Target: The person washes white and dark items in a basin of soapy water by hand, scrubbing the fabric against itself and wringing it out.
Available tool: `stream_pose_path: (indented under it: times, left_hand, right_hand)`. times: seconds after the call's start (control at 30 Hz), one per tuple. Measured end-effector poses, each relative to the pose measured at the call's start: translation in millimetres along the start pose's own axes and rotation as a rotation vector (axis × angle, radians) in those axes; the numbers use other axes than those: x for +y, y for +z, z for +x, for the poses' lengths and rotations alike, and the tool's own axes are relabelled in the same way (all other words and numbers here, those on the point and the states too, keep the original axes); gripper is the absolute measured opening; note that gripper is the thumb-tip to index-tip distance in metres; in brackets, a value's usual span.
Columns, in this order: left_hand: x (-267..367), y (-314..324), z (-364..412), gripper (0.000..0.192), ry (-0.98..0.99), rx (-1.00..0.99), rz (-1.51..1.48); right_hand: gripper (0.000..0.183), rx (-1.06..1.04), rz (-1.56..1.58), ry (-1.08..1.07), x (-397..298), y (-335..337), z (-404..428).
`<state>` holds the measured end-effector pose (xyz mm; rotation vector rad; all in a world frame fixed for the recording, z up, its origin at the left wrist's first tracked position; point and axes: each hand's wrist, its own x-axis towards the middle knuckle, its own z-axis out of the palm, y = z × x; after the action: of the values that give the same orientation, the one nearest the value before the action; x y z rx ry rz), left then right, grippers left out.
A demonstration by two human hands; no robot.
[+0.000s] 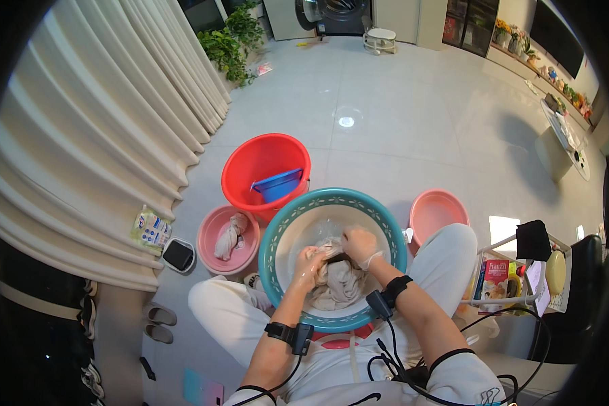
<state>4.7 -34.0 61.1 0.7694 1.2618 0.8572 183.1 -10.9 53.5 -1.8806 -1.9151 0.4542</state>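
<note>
A wide plastic washbasin (272,294) with a teal patterned rim and white inside stands between my knees. A wet off-white cloth (339,286) lies bunched in it, with some water showing behind. My left hand (310,266) grips one part of the fabric, its skin wet. Closed in a fist, my right hand (359,244) holds the same cloth a little to the right and farther off. Both hands are inside the basin, close together. The fingertips are partly hidden by the folds.
Touching the basin's far left is a red bucket (238,177) holding a small blue basin (279,187). A pink basin (203,248) with a twisted cloth (231,237) sits left; another pink basin (439,215) is right. A storage cart (507,299) stands by my right knee. Cables (393,350) trail from my wrist-worn devices.
</note>
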Motion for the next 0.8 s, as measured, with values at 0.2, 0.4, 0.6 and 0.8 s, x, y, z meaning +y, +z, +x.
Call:
stream_pose_path:
  times: [0.2, 0.4, 0.6, 0.8]
  left_hand:
    - [-48, -34, 42, 0.043, -0.171, 0.065, -0.453]
    - [-25, -17, 37, 0.048, -0.429, -0.057, -0.619]
    - [-29, -8, 35, 0.049, -0.455, -0.315, -0.658]
    - [-35, 10, 24, 0.035, -0.365, -0.211, -0.677]
  right_hand:
    - [0.057, 0.146, -0.129, -0.067, 2, 39, -20]
    - [0.051, -0.424, 0.647, 0.256, -39, 17, -30]
    - [0.027, -0.168, 0.571, -0.026, -87, -20, -49]
    - [0.02, 0.045, 0.4, -0.123, -75, -27, -38]
